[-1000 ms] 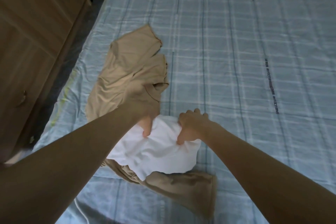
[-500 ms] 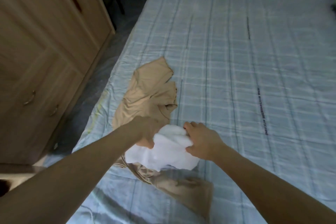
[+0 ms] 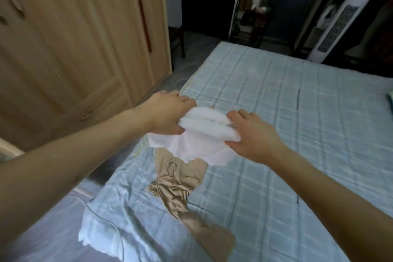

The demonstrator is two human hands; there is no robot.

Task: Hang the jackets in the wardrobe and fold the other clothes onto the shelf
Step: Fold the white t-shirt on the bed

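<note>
A white garment (image 3: 204, 134), folded into a thick bundle, is held in the air above the bed. My left hand (image 3: 168, 112) grips its left end and my right hand (image 3: 253, 134) grips its right end. Loose white cloth hangs down below the bundle. Under it a tan garment (image 3: 180, 185) lies crumpled on the light blue checked bedsheet (image 3: 276, 112), stretching toward the near edge. The wooden wardrobe (image 3: 74, 38) stands to the left with its doors closed.
A narrow strip of floor (image 3: 191, 55) runs between the wardrobe and the bed. A white tower fan (image 3: 338, 25) stands beyond the bed's far right corner. A dark doorway and a small rack (image 3: 248, 21) lie behind. A thin white cable (image 3: 119, 234) lies on the near sheet.
Both hands have lifted the white garment off the tan one and up above the bed. The view has risen from the bed toward the wardrobe and the room's far side.
</note>
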